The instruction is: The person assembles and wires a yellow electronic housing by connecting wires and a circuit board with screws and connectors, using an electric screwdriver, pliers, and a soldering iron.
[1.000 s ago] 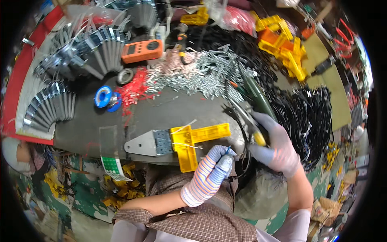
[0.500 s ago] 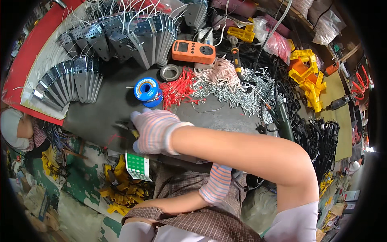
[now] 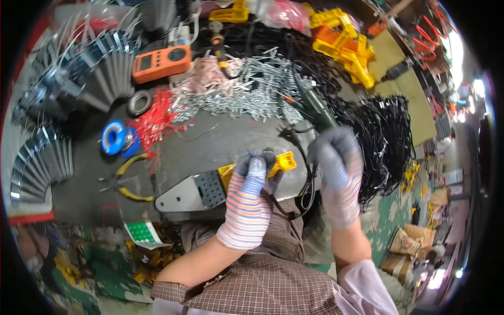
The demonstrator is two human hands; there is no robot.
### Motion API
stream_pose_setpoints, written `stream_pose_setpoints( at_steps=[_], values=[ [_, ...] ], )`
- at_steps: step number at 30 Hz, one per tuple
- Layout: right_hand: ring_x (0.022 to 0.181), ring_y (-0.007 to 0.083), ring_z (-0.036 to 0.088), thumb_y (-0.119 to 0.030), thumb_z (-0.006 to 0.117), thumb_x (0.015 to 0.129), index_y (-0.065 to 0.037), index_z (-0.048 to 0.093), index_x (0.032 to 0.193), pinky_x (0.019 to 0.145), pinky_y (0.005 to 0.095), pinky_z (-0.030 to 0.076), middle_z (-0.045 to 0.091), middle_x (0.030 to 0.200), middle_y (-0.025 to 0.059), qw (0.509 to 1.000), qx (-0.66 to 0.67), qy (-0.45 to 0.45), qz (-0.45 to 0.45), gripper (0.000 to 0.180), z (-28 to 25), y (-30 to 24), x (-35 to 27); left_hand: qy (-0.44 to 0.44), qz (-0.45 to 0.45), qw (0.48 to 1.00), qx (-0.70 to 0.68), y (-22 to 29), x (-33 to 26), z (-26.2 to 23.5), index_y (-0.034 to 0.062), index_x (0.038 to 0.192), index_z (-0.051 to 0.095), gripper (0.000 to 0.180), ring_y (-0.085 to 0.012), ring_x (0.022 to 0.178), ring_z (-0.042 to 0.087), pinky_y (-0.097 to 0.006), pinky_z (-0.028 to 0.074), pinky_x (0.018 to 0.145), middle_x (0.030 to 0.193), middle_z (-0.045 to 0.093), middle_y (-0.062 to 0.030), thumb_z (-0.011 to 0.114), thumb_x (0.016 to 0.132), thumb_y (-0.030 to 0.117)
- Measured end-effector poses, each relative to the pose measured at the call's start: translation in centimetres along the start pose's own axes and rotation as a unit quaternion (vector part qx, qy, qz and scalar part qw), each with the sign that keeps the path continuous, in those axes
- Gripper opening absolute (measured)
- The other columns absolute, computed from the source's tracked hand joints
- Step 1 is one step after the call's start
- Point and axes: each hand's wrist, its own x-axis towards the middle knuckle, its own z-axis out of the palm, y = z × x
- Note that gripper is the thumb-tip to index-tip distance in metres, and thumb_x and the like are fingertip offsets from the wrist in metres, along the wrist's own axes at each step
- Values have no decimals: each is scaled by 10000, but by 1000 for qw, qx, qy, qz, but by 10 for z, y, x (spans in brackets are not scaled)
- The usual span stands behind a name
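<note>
In a striped glove, my left hand is closed round a yellow plastic housing over the bench's front edge. A flat grey metal plate with a perforated section joins the housing's left side. A black cord loops on its right. Smeared by motion, my gloved right hand is raised beside the green-handled tool and the heap of black cords; its fingers cannot be made out. Yellow-handled pliers lie on the bench left of the plate.
Behind are red pieces, metal screws or pins, a blue spool, and an orange meter. Stacked metal plates stand at left. Yellow housings lie at back right. A green-and-white sheet hangs at the front edge.
My right arm has swung from the left, across the bench, to the right side. The pliers now lie on the bench. The yellow housing and plate have come into sight as the view turned right.
</note>
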Motion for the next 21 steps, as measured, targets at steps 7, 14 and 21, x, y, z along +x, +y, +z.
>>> stream_pose_setpoints(
  at_steps=[7,14,21],
  values=[
    [857,87,549,-137,585,916,-30,577,1092,774,255,457,607,942,27,985,67,-99,125,205,-10,34,-46,-27,-32,997,70,-13,-6,25,76,1118,583,230,-167,1019,539,-337,429,935,1078,592,-39,565,943,225],
    [789,40,501,-81,566,926,-49,560,1089,693,215,436,560,862,-21,957,134,-155,205,166,-26,26,-42,-150,76,889,426,7,-11,24,61,1106,645,292,-203,1066,539,-341,425,928,1170,579,-106,587,913,272],
    [756,176,611,-125,576,909,-24,586,965,696,286,485,636,852,95,976,-79,-180,96,115,-40,48,-35,-137,242,626,729,88,12,-1,47,1041,642,226,-302,900,631,-369,500,802,975,654,-146,632,816,70]
  ],
)
